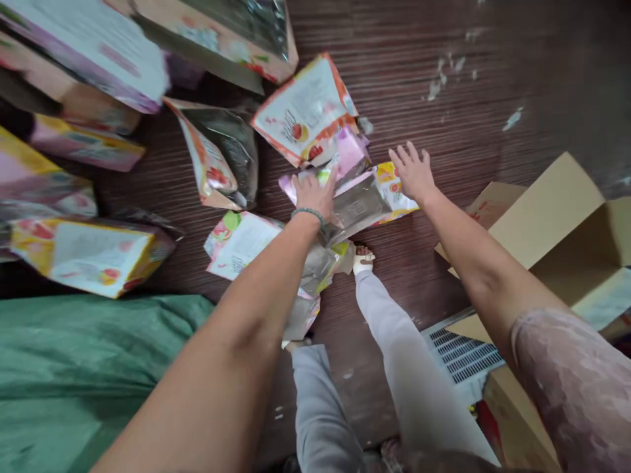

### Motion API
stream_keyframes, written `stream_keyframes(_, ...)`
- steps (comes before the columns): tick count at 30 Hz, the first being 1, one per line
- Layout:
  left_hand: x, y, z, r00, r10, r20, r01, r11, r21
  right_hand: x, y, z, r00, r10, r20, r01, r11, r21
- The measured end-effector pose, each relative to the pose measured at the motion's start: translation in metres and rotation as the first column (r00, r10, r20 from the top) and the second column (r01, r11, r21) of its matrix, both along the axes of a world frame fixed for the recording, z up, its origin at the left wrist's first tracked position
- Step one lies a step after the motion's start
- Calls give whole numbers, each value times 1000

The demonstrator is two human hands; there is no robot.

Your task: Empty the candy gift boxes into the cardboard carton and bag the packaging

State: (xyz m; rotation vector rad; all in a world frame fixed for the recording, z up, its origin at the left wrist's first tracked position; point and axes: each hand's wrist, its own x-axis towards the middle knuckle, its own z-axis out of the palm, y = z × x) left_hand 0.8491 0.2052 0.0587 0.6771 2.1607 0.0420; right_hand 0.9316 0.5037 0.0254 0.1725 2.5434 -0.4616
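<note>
Wrinkled green sheet [89, 368], open cardboard box [547, 213] beside white slatted panel [462, 355], brown floor [389, 59]

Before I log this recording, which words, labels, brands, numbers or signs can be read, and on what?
None reads clearly.
White-and-orange carton: dark lettering beside a fruit picture, blurred.
White-panelled carton left of the left forearm: dark lettering, blurred.
Yellow carton by the right hand: small print, unreadable.
Cardboard box: red print, unreadable.

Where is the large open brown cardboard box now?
In the head view, this box sits at the right edge, beside the right forearm, near the white slotted plastic panel.
</note>
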Motion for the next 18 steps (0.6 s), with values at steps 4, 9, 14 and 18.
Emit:
stream_keyframes(4, 78, -52, -15, 992, 122, 18, -121, 989, -82, 17, -15, -46, 930, -357, -83, 335, 920, -204)
stream_keyframes(9, 131, -83, -13, 931, 331, 151, -308, 938, -157, 67, -37, -25, 933, -316, 173, 326, 945, -29)
stream_keyframes(14, 133, -74, 11, 868, 490, 78, -484, 871, -83, 80, -20, 33, 886, -97, 454, 3, 979, 205)
stream_keyframes(18, 152, -102, 69, 636, 768, -81, -741, 636, 216, 83, 5, 66, 845, -397, 358, 301, 907, 294)
